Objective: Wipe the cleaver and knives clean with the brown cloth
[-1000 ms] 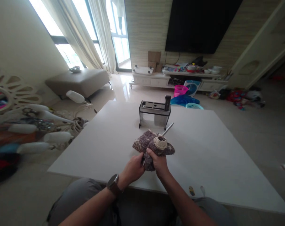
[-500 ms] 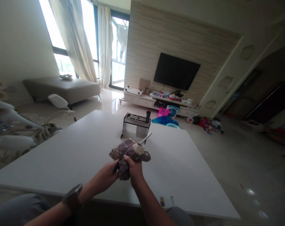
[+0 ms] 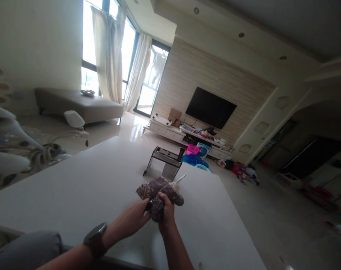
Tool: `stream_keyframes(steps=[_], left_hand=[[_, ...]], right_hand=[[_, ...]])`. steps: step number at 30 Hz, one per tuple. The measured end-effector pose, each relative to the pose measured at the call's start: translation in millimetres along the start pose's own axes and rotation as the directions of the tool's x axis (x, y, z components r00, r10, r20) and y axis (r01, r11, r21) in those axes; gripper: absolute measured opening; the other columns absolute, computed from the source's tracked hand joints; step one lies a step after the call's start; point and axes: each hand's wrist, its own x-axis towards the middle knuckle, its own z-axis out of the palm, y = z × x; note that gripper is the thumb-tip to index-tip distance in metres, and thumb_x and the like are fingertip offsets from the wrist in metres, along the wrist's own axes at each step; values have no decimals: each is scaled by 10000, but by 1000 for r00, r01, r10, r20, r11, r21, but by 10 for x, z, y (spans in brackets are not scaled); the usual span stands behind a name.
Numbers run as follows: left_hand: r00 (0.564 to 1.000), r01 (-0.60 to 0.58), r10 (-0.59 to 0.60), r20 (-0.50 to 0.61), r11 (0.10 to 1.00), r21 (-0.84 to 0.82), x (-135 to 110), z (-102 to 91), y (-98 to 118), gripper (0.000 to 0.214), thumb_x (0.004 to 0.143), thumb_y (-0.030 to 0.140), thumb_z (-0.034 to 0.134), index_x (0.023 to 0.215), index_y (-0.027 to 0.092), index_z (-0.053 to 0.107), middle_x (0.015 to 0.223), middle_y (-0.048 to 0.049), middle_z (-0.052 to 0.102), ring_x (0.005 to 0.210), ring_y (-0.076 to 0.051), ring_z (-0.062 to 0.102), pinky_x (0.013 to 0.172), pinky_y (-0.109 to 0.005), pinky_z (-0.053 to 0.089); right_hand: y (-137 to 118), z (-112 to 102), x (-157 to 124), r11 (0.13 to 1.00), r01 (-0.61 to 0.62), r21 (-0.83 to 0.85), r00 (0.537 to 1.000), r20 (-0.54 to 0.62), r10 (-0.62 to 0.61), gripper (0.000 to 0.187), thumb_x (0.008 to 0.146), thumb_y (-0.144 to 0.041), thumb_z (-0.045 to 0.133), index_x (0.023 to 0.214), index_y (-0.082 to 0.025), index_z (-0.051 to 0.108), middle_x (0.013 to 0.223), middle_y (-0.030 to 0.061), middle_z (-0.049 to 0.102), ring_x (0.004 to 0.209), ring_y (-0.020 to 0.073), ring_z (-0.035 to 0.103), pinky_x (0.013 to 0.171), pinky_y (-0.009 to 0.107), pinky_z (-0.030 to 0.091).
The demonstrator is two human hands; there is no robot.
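Both hands meet at a shaggy purple-brown cloth [image 3: 156, 187] held above the white table [image 3: 97, 191]. My right hand [image 3: 167, 213] is closed around the bunched cloth, thumb on top. At the cloth's left side, my left hand [image 3: 136, 215], below a wristwatch, is closed at a dark handle partly hidden by its fingers. A slim silver tool [image 3: 181, 179] pokes out at the far right of the cloth, in line with that handle. Whether it is a knife or a sharpening rod I cannot tell. Just beyond the cloth stands a knife block [image 3: 167, 159] with a black handle in it.
A grey bench [image 3: 77, 105] stands by the windows at the left. Under the wall television [image 3: 211, 107] is a cluttered low cabinet [image 3: 167, 132]. Pink [image 3: 192, 149] and pale blue baskets [image 3: 202, 168] lie past the table's far edge. White jointed equipment [image 3: 7, 161] stands at the left.
My view has tilted upward, so more ceiling shows. Both hands still hold the cloth and tool; less of the silver end sticks out of the cloth.
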Motion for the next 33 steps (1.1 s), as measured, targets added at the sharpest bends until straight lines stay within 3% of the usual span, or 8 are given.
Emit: stream_keyframes(steps=[7,13,18,25,33], left_hand=[[1000,2,-2,-6,1000,20,-25,14,-39,142,894,287,511,924,199,619,993,-117,716,885,-265,667,736,-320,434],[1000,10,-10,8,1000,11,17,43,-70,158,900,331,516,921,203,607,926,-99,711,845,-269,655,710,-322,409],[998,30,-31,54,1000,8,26,37,-101,133,890,295,516,932,200,599,935,-92,710,855,-255,652,732,-317,412],[992,44,-49,114,998,43,-40,-75,57,120,895,232,508,947,198,610,962,-101,725,897,-246,675,758,-303,451],[996,48,-49,75,999,11,-25,-7,-59,129,885,204,526,966,202,626,1008,-102,733,950,-261,678,783,-313,455]], right_hand=[[-96,75,-85,999,-43,4,999,-21,43,322,602,-335,785,872,-212,660,911,47,761,917,254,716,869,413,584],[-142,94,-110,994,-20,-104,1000,9,21,339,686,-359,698,970,-182,646,946,44,754,990,232,705,924,404,568],[-158,119,-154,999,-45,-14,999,-23,45,350,638,-292,745,959,-182,654,921,22,750,925,207,710,901,365,567],[-171,118,-211,997,-67,44,995,-74,70,326,603,-273,780,900,-185,676,909,37,762,906,236,716,884,373,564],[-33,109,-134,986,-92,138,994,-47,99,333,579,-290,795,866,-188,659,875,52,769,824,249,728,819,392,587]])
